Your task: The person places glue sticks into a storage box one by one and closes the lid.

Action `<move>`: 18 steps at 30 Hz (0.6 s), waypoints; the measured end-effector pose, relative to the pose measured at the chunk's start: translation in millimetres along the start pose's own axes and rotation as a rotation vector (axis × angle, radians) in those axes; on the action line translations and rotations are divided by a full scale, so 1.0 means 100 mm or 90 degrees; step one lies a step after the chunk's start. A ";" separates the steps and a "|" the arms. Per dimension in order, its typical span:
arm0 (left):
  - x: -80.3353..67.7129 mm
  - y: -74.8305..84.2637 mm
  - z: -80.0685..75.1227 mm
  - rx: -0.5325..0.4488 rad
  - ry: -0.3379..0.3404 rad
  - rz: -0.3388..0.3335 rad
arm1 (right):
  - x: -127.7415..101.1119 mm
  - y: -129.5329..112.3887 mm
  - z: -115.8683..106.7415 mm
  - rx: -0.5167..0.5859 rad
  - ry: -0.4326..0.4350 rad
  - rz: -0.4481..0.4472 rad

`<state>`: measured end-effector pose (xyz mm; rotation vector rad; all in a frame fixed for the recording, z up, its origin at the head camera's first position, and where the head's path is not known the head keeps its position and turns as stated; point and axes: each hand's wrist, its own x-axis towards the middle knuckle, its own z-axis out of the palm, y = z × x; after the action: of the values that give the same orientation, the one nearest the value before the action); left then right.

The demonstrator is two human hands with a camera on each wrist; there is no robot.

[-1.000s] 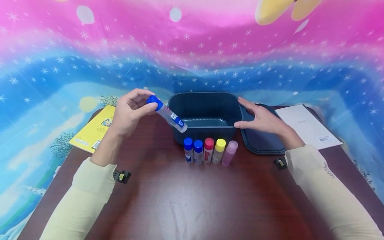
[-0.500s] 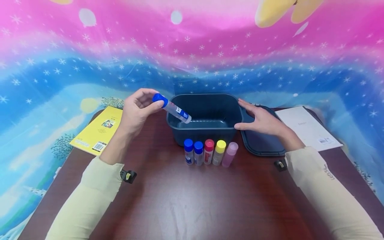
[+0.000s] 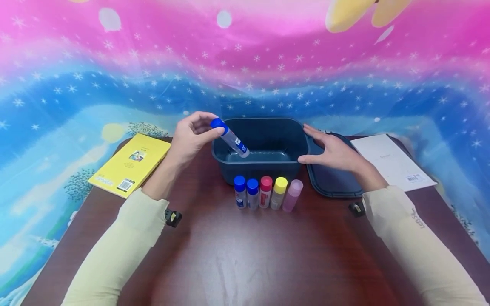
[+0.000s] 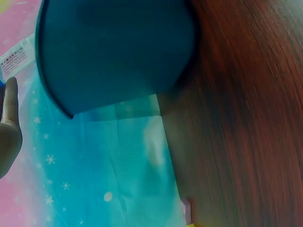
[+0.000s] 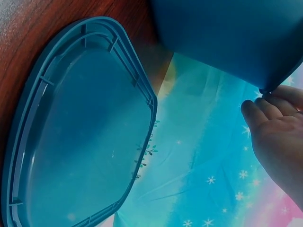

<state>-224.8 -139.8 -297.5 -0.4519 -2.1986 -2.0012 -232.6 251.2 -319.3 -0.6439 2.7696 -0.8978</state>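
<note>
My left hand (image 3: 189, 140) pinches the blue cap of a clear glue stick (image 3: 232, 141) between thumb and fingers. The stick slants down to the right, its lower end over the opening of the dark blue storage box (image 3: 260, 169). In the left wrist view only the stick's white label (image 4: 14, 57) and part of the hand show. My right hand (image 3: 334, 154) rests on the box's right end, thumb at the front rim and straight fingers toward the back corner. In front of the box stand a row of several glue sticks, with blue, red (image 3: 265, 192), yellow (image 3: 279, 193) and pink (image 3: 292, 195) caps.
The box's lid (image 3: 338, 180) lies underside up at the right, partly under my right forearm. A yellow book (image 3: 132, 163) lies at the table's left, a white notebook (image 3: 390, 161) at its right. A printed cloth backdrop (image 3: 245, 63) hangs behind the wooden table (image 3: 237, 255).
My left hand has carried the blue-capped glue stick rightward, from the box's left front corner to over its opening. The right hand and the standing glue sticks have stayed put.
</note>
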 end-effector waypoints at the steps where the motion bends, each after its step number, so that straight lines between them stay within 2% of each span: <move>1: 0.02 -0.01 0.02 0.000 -0.001 -0.006 | 0.00 -0.01 0.00 -0.001 -0.001 0.001; 7: 0.10 -0.06 0.13 0.001 -0.009 -0.017 | 0.01 -0.01 0.00 -0.001 -0.010 0.010; 18: 0.27 -0.07 0.24 0.084 -0.034 -0.044 | 0.02 0.02 -0.01 0.004 -0.005 0.007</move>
<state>-249.8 -112.7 -298.4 -0.4242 -2.3920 -1.8812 -235.3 251.8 -319.8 -0.6292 2.7586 -0.8997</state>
